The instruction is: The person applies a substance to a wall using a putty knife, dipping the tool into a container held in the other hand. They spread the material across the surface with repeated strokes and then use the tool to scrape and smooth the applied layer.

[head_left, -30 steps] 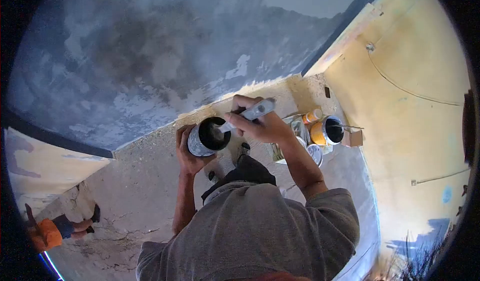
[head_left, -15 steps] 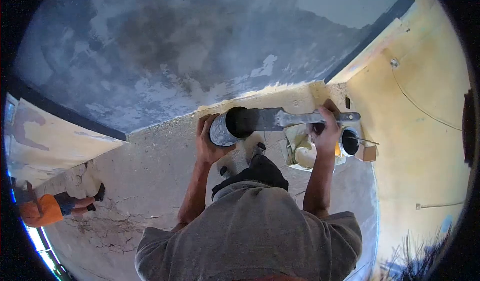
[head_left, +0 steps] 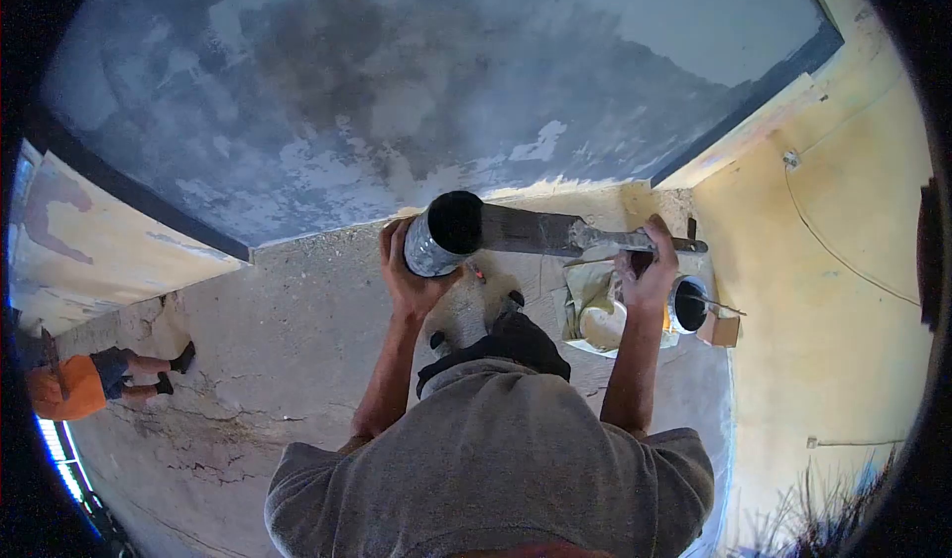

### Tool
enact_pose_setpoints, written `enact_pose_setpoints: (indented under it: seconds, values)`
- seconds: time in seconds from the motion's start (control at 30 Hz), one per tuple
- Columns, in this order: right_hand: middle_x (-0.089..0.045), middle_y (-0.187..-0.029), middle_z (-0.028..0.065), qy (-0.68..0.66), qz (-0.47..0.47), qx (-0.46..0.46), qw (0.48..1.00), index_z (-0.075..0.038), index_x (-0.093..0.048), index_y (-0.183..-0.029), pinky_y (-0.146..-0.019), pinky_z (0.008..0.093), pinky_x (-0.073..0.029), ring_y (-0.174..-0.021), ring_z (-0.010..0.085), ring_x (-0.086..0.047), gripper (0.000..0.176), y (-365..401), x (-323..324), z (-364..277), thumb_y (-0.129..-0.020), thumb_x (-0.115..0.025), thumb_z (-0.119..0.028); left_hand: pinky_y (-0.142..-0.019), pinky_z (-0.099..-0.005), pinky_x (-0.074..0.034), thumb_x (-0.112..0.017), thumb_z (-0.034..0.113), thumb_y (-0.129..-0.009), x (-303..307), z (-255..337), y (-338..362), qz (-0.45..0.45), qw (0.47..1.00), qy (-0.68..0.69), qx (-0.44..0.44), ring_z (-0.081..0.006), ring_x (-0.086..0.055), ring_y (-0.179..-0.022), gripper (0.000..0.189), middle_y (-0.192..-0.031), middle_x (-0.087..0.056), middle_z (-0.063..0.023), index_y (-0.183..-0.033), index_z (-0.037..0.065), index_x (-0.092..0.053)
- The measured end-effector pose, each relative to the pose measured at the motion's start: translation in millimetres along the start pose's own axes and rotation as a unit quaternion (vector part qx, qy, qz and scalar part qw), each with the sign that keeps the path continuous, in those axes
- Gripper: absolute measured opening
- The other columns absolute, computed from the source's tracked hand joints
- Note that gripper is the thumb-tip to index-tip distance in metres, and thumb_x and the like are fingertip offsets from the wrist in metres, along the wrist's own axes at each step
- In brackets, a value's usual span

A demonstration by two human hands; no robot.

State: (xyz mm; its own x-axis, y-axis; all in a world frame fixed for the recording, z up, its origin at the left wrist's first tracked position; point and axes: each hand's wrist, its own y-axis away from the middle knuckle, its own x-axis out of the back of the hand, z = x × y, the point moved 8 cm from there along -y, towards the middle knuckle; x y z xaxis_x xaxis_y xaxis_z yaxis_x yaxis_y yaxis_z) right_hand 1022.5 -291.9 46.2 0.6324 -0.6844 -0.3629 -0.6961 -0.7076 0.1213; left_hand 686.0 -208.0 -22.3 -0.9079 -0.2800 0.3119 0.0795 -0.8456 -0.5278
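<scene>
My left hand (head_left: 405,282) is wrapped round a small, stained grey can (head_left: 426,246), whose dark open mouth tips up and to the right. A long, wide putty knife (head_left: 531,231) is gripped by its handle in my right hand (head_left: 650,272). Its dark, smeared blade lies level, with the far end meeting the can's rim on the right side. How much filler is inside the can is too dark to make out.
Ahead rises a wall (head_left: 397,92) patched in grey. Right of my feet lie an open bag (head_left: 585,295), a bucket (head_left: 684,305) with a stick in it, and a small box (head_left: 724,332). A co-worker in an orange top (head_left: 74,389) is at far left, near cracked floor (head_left: 218,429).
The putty knife's blade has drawn out of the can's mouth to its rim. The can has shifted slightly up and left, and the co-worker appears farther left.
</scene>
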Motion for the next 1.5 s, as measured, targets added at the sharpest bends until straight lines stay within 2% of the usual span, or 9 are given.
enact_pose_setpoints:
  seconds: [0.1, 0.2, 0.7, 0.73, 1.07, 1.13, 1.17, 1.23, 1.5]
  values:
    - [-0.055, -0.091, 0.0063, -0.025, -0.016, 0.013, 0.999, -0.002, -0.057, -0.109, -0.038, 0.025, -0.034, -0.054, 0.0118, -0.049, 0.026, -10, 11, 7, -0.086, -0.055, -0.014, -0.093, -0.0438, -0.045, -0.086, 0.024, -0.044, 7, -15, 0, 0.01, 1.0, -0.011, 0.014, -0.0325, -0.053, -0.108, 0.083, -0.114, -0.053, -0.0143, -0.118, 0.003, -0.054]
    - [-0.053, -0.067, 0.0021, 0.011, -0.038, 0.038, 0.998, -0.012, -0.053, -0.088, -0.035, 0.0255, -0.03, -0.04, 0.0131, -0.042, 0.014, -10, 2, -3, -0.081, -0.059, -0.023, -0.093, -0.044, -0.045, -0.086, 0.024, -0.045, 11, -18, -6, 0.02, 1.0, 0.005, 0.014, -0.0326, -0.053, -0.108, 0.082, -0.114, -0.053, -0.0145, -0.118, 0.003, -0.055]
    - [-0.052, -0.068, 0.0019, -0.067, -0.137, -0.081, 0.985, -0.011, -0.054, -0.092, -0.04, 0.0263, -0.035, -0.046, 0.0144, -0.048, 0.018, -15, -33, 48, -0.084, -0.058, -0.027, -0.093, -0.0459, -0.045, -0.085, 0.022, -0.044, 8, -22, -17, 0.005, 0.998, -0.034, 0.053, -0.0345, -0.053, -0.108, 0.082, -0.114, -0.053, -0.0159, -0.118, 0.002, -0.054]
    - [-0.053, -0.071, 0.0004, -0.05, -0.039, -0.065, 0.996, -0.011, -0.056, -0.091, -0.045, 0.0261, -0.04, -0.053, 0.0141, -0.053, 0.017, -28, -10, 62, -0.085, -0.058, -0.026, -0.092, -0.0461, -0.045, -0.085, 0.023, -0.045, 12, -26, -18, 0.014, 0.998, -0.025, 0.052, -0.0344, -0.053, -0.107, 0.082, -0.114, -0.053, -0.0159, -0.118, 0.001, -0.054]
    - [-0.056, -0.076, 0.0006, -0.123, -0.01, -0.104, 0.987, -0.012, -0.059, -0.092, -0.049, 0.0261, -0.041, -0.06, 0.0143, -0.054, 0.018, -30, -2, 68, -0.083, -0.06, -0.028, -0.091, -0.0452, -0.045, -0.087, 0.028, -0.048, 23, -52, -17, 0.042, 0.997, -0.034, 0.059, -0.0318, -0.053, -0.106, 0.081, -0.114, -0.051, -0.0155, -0.116, -0.001, -0.053]
    - [-0.056, -0.072, 0.0029, -0.018, -0.052, 0.086, 0.995, -0.01, -0.06, -0.094, -0.048, 0.0262, -0.04, -0.055, 0.0149, -0.05, 0.023, -65, 22, 90, -0.084, -0.058, -0.03, -0.091, -0.0444, -0.045, -0.087, 0.029, -0.047, 20, -52, -18, 0.036, 0.994, 0.03, 0.099, -0.031, -0.053, -0.106, 0.082, -0.114, -0.051, -0.015, -0.115, 0.0, -0.053]
    - [-0.054, -0.066, 0.0059, -0.173, -0.106, -0.06, 0.977, -0.006, -0.059, -0.098, -0.046, 0.0257, -0.039, -0.049, 0.0149, -0.045, 0.03, -52, -13, 84, -0.086, -0.054, -0.033, -0.091, -0.0442, -0.045, -0.088, 0.03, -0.047, 17, -57, -17, 0.055, 0.993, 0.039, 0.095, -0.0309, -0.053, -0.106, 0.082, -0.114, -0.051, -0.015, -0.115, 0.0, -0.053]
    - [-0.052, -0.062, 0.0073, -0.268, -0.183, -0.12, 0.938, -0.005, -0.058, -0.098, -0.042, 0.0239, -0.033, -0.046, 0.0148, -0.041, 0.033, -54, -47, 78, -0.089, -0.05, -0.035, -0.09, -0.0439, -0.045, -0.089, 0.03, -0.046, 11, -66, -18, 0.064, 0.993, 0.028, 0.097, -0.0308, -0.053, -0.105, 0.083, -0.113, -0.051, -0.0149, -0.115, -0.001, -0.053]
    - [-0.051, -0.068, 0.0094, -0.366, -0.342, -0.202, 0.842, -0.009, -0.058, -0.085, -0.042, 0.0224, -0.029, -0.052, 0.0128, -0.04, 0.027, -106, -161, 50, -0.092, -0.05, -0.033, -0.089, -0.0454, -0.046, -0.09, 0.031, -0.044, 4, -73, -43, 0.113, 0.982, -0.02, 0.147, -0.0321, -0.054, -0.103, 0.086, -0.11, -0.052, -0.016, -0.115, -0.002, -0.054]
